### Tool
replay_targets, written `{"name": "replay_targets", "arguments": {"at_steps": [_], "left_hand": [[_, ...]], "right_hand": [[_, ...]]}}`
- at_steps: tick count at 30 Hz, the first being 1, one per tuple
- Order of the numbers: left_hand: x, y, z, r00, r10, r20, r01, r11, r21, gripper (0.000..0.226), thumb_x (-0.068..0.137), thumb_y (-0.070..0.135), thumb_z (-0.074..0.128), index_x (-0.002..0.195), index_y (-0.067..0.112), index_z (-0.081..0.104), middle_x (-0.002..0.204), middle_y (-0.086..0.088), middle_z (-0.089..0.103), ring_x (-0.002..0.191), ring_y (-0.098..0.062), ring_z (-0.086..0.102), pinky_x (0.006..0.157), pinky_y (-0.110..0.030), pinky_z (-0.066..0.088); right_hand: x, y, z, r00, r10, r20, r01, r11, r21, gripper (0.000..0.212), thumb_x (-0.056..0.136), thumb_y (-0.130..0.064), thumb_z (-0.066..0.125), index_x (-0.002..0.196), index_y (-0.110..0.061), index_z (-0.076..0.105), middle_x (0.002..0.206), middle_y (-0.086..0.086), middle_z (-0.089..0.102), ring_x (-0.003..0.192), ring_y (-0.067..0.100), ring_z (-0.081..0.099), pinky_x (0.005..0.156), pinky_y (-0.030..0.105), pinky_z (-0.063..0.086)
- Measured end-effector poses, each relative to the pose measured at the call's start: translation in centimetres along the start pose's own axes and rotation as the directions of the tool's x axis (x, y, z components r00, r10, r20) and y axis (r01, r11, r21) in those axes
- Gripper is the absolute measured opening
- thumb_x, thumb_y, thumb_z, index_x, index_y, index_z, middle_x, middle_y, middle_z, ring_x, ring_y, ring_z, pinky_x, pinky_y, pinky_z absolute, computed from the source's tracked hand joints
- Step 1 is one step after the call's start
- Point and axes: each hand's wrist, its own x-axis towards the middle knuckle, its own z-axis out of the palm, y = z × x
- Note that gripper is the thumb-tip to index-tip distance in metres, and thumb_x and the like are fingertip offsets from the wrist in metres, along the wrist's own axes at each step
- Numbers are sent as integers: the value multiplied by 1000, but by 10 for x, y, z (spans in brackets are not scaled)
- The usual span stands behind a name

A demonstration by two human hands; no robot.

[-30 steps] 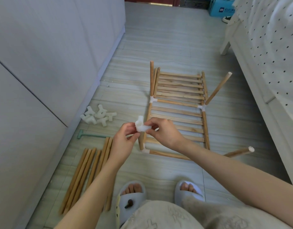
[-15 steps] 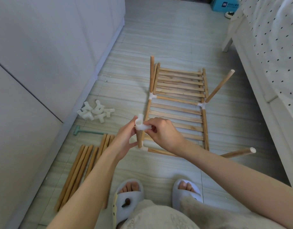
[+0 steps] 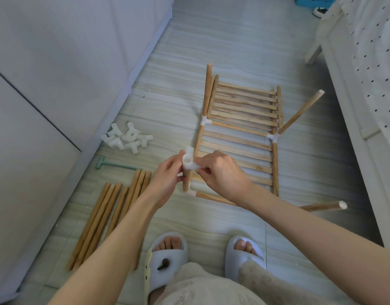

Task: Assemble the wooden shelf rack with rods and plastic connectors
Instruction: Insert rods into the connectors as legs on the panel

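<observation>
Floor holds spare rods, connectors, mallet.

White connector, held clear above the upright rod 1.0 s ago, now sits on the rod's top end. Left hand and right hand are lower, toward 6 o'clock.
</observation>
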Motion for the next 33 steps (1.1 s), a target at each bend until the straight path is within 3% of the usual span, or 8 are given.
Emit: {"name": "replay_targets", "arguments": {"at_steps": [4,7,11,14,17,24,29,33], "left_hand": [[-9,-14,-6,1000,29,-8,-30,994,-102,28,97,32,46,97,21,71,109,-12,67,110,-27,60,86,-34,50],[-14,-21,-15,993,74,96,-64,993,-103,27,93,25,52,115,15,63,113,-12,65,114,-28,57,98,-39,45],[-13,-18,-11,981,169,94,-188,950,249,19,92,5,55,93,21,64,88,-2,69,94,-28,62,89,-38,49],[-11,-15,-6,980,198,7,-185,904,385,16,88,5,59,80,19,63,81,-10,70,86,-22,64,85,-38,47],[-8,-16,-10,981,195,-9,-174,894,414,7,85,3,60,83,7,67,79,-16,68,84,-30,62,80,-40,47],[-8,-19,-8,978,209,-19,-181,885,429,12,83,3,63,73,8,67,73,-22,65,73,-31,60,72,-39,46],[-16,-20,-7,975,220,-20,-189,876,443,12,85,4,61,75,3,67,71,-21,66,76,-38,60,73,-43,46],[-16,-14,-3,972,230,-44,-184,869,460,8,86,6,61,82,4,67,76,-22,65,80,-38,59,75,-43,46]], "right_hand": [[4,3,-2,998,59,4,-59,998,-22,30,91,-28,58,117,-16,65,102,7,67,98,24,53,86,29,40],[11,1,-5,999,35,-41,-35,999,-13,39,87,-32,63,121,-12,61,110,10,60,106,25,51,90,27,38],[19,-6,-5,1000,-1,8,1,1000,-8,34,89,-29,61,120,-15,62,98,2,50,95,20,53,76,22,37],[24,-7,-4,999,-27,40,30,997,-67,27,90,-28,59,111,-13,63,88,-5,47,84,19,54,67,22,32],[28,-5,-5,997,-54,64,56,998,-28,23,88,-26,61,104,-10,63,79,-8,44,72,14,46,63,23,32],[24,-1,0,995,-33,95,28,998,56,18,83,-20,66,79,-20,48,59,-16,37,55,2,38,59,25,31],[17,-6,5,993,-56,101,52,998,38,14,86,-21,64,90,-8,58,61,-14,34,63,17,40,61,30,38],[13,-5,6,999,-45,12,45,998,44,23,89,-19,61,106,-4,61,76,-9,37,70,13,38,64,22,29]]}}
